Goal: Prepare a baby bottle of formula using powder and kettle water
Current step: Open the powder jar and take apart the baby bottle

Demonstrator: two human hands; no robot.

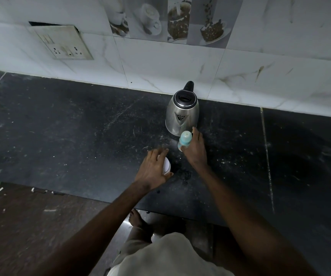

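While my right hand [195, 150] grips the baby bottle [184, 140], top on, just before the kettle [181, 113], left hand [153, 168] covers the white tub [167, 166] on the worktop [81, 136]; can't tell if it grips. Powder & water prob. both left to do.

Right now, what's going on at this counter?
A person stands at the dark counter, preparing formula. Their right grip holds the baby bottle just in front of the steel kettle, whose lid is down. Their left grip lies over a small white container on the counter; motion blur hides whether it actually grasps it. Nothing is being poured yet.
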